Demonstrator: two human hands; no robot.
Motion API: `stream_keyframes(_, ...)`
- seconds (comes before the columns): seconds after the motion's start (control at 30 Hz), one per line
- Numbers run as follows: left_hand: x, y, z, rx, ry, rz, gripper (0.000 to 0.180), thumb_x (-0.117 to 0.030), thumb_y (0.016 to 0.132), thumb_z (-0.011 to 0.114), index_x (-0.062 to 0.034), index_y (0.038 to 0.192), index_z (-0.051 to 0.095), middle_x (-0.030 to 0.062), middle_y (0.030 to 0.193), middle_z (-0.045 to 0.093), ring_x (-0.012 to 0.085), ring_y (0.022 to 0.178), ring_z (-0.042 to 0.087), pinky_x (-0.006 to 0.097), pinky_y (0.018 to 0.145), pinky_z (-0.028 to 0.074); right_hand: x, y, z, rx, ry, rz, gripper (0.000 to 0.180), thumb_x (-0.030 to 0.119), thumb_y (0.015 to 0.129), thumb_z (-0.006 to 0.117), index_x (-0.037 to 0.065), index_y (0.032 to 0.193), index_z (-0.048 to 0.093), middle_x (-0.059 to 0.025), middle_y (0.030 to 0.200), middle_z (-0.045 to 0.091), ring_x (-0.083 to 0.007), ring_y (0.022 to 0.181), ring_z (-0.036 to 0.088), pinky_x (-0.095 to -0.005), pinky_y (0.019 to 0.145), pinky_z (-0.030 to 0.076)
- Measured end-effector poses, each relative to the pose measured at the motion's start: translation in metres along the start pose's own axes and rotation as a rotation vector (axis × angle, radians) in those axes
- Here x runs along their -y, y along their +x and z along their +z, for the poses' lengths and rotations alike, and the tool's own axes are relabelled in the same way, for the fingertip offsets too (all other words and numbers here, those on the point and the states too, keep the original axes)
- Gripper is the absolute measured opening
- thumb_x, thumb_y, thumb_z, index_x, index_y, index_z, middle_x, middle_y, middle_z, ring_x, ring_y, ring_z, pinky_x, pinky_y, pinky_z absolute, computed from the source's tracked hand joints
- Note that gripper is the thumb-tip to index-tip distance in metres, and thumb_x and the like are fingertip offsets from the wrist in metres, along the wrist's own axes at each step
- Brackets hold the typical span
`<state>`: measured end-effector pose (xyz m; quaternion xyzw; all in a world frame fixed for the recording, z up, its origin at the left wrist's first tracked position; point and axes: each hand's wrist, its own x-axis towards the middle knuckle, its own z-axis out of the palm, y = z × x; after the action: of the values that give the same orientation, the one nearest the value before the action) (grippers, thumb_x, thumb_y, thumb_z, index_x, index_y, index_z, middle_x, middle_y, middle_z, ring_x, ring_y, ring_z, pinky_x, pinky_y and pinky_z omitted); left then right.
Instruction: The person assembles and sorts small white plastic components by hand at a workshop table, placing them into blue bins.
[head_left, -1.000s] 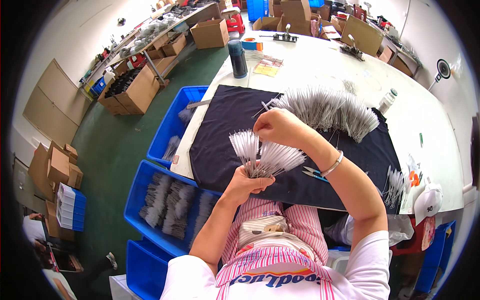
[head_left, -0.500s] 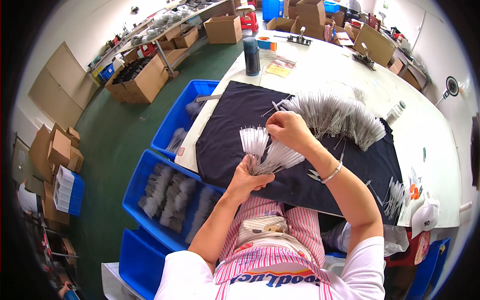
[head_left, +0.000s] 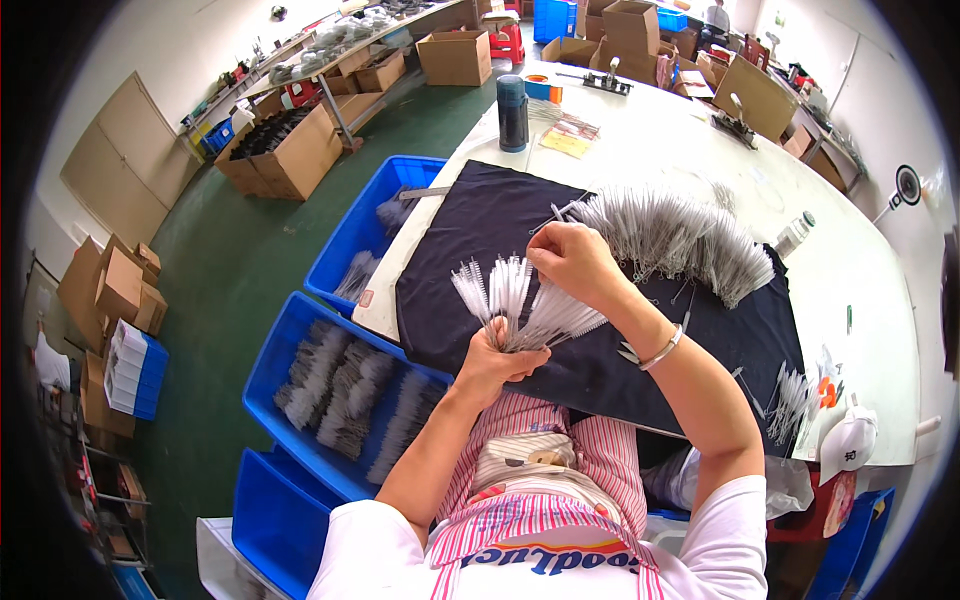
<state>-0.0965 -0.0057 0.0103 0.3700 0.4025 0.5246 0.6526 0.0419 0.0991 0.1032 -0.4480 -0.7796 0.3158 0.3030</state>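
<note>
Brushes (head_left: pixel 515 300), thin and white-bristled, fan out from the left hand (head_left: pixel 495 358), which is closed around their stems above the black cloth (head_left: pixel 480 225). Right hand (head_left: pixel 572 262) pinches the fan's upper edge. Beyond lies a loose brush pile (head_left: pixel 680 235).

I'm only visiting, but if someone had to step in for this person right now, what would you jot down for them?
Left hand: gripped around a fanned bunch of small white brushes, held over the dark cloth.
Right hand: fingers pinched at the top of that bunch, apparently on one brush.
On the table: a big loose pile of brushes beyond the right hand, a smaller lot at the right edge.
Done: the blue bin at the left holds rows of bunched brushes.
Left: the big pile is not yet bunched.
</note>
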Motion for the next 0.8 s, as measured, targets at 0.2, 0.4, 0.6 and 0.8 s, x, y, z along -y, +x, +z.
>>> stream_keyframes(0.2,-0.009,-0.006,0.006,0.032,-0.062,0.011,0.036,0.006,0.070,0.070,-0.0048,0.096,0.046,0.0140,0.076,0.064,0.0081,0.050,0.050,0.018,0.039,0.031,0.010,-0.004,-0.001,0.094,0.074,-0.010,0.022,0.011,0.082,0.058,0.006,0.103,0.063,-0.0045,0.064,0.061,-0.0095,0.062,0.060,-0.0249,0.062,0.048)
stream_keyframes(0.4,-0.006,-0.005,-0.001,0.131,-0.127,-0.016,0.037,0.005,0.071,0.070,-0.0060,0.096,0.044,0.0158,0.077,0.064,0.0088,0.050,0.050,0.018,0.039,0.031,0.011,-0.005,-0.003,0.121,0.034,-0.126,0.023,0.011,0.082,0.057,0.006,0.104,0.064,-0.0058,0.065,0.061,-0.0111,0.064,0.061,-0.0261,0.062,0.048)
stream_keyframes(0.6,-0.007,-0.005,-0.003,0.159,-0.158,-0.067,0.035,0.005,0.071,0.070,-0.0059,0.094,0.046,0.0156,0.076,0.063,0.0087,0.050,0.049,0.018,0.039,0.030,0.012,-0.006,-0.001,0.052,-0.153,-0.149,0.022,0.014,0.077,0.058,0.007,0.096,0.066,-0.0129,0.080,0.067,-0.0292,0.078,0.065,-0.0384,0.075,0.050)
stream_keyframes(0.8,-0.007,-0.004,0.001,0.108,-0.096,-0.023,0.034,0.007,0.071,0.069,-0.0043,0.093,0.046,0.0148,0.075,0.063,0.0083,0.049,0.049,0.018,0.038,0.028,0.002,-0.004,0.000,0.026,-0.096,-0.148,0.019,0.017,0.076,0.061,0.003,0.089,0.066,-0.0137,0.079,0.067,-0.0294,0.077,0.065,-0.0374,0.073,0.051)
